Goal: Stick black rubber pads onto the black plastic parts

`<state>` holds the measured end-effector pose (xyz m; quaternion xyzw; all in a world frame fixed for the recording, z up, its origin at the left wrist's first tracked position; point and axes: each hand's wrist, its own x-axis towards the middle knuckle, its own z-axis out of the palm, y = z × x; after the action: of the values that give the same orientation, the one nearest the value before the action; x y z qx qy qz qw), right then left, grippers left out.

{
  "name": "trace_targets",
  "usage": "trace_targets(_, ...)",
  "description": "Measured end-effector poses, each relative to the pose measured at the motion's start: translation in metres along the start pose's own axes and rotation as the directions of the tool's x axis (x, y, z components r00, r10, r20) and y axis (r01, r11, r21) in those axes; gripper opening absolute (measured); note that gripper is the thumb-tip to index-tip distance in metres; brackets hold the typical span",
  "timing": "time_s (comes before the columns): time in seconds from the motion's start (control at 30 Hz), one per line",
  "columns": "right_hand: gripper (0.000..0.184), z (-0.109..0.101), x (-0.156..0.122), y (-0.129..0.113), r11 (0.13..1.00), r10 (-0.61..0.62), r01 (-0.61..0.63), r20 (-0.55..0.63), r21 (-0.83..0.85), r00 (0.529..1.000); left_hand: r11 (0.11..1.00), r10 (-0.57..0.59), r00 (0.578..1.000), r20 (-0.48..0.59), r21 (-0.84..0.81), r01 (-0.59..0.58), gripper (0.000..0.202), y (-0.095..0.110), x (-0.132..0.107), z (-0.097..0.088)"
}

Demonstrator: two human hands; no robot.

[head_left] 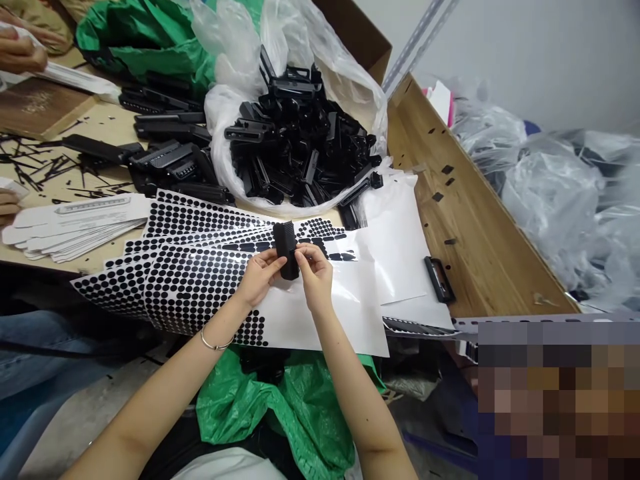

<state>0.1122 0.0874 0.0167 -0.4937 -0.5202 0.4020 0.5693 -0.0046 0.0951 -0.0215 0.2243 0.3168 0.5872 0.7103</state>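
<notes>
Between my two hands is a black plastic part (pixel 286 247), a ribbed oblong block held upright over the sticker sheets. My left hand (pixel 261 275) pinches its left side with thumb and fingers. On its right edge, my right hand (pixel 315 272) is closed, thumb and fingertips pressed against it. Under the hands lie white sheets of round black stickers (pixel 190 283), with a bare backing area on the right. Behind them, a clear plastic bag (pixel 223 143) is heaped with similar black plastic parts (pixel 300 133).
More black parts (pixel 165 157) lie left of the bag. White folded cards (pixel 80 223) are stacked at left, near another person's hand (pixel 20 50). A wooden board (pixel 470 220) borders the right side, with one black part (pixel 439 279) on it. A green bag (pixel 285 407) hangs below.
</notes>
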Motion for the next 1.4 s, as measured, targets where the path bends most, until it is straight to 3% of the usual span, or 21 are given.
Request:
trace_targets(0.37,0.015,0.000,0.000,0.003,1.000,-0.008,0.008,0.003,-0.004,1.000,1.000,0.002,1.000,0.002,0.018,-0.002,0.036,0.001,0.000,0.000)
trace_targets(0.57,0.015,0.004,0.000,0.008,1.000,-0.022,0.022,-0.033,-0.001,0.999,1.000,-0.002,0.999,-0.032,0.003,0.002,0.038,0.002,0.000,0.003)
trace_targets(0.8,0.019,0.004,-0.002,0.011,0.999,-0.009,0.011,-0.082,0.032,0.997,0.998,-0.002,1.000,0.000,0.059,0.002,0.036,0.000,0.001,0.000)
trace_targets(0.93,0.035,0.000,-0.001,0.009,0.983,0.087,-0.065,-0.122,0.171,0.989,0.993,0.002,0.999,0.036,0.117,-0.006,0.034,-0.002,0.001,-0.001)
trace_targets(1.07,0.043,-0.004,0.001,0.011,0.970,0.165,-0.154,-0.042,0.189,0.985,0.983,0.018,0.998,0.067,0.183,-0.030,0.033,-0.002,0.001,-0.002)
trace_targets(1.17,0.042,-0.011,0.005,0.010,0.981,0.150,-0.147,-0.011,0.128,0.989,0.978,-0.002,0.997,0.072,0.208,-0.013,0.034,-0.001,-0.001,-0.001)
trace_targets(1.3,0.057,-0.045,0.017,-0.005,0.983,0.154,-0.126,0.228,-0.133,0.961,0.968,-0.034,0.996,0.078,0.251,0.014,0.036,0.001,-0.002,0.002)
trace_targets(1.37,0.050,-0.072,0.027,-0.014,0.907,0.122,-0.019,0.220,-0.420,0.968,0.968,-0.041,0.997,0.065,0.251,0.023,0.038,0.002,-0.003,0.004)
trace_targets(1.4,0.038,-0.086,0.032,-0.017,0.800,0.082,0.029,0.157,-0.600,0.984,0.970,-0.039,0.998,0.055,0.243,0.024,0.039,0.002,-0.003,0.004)
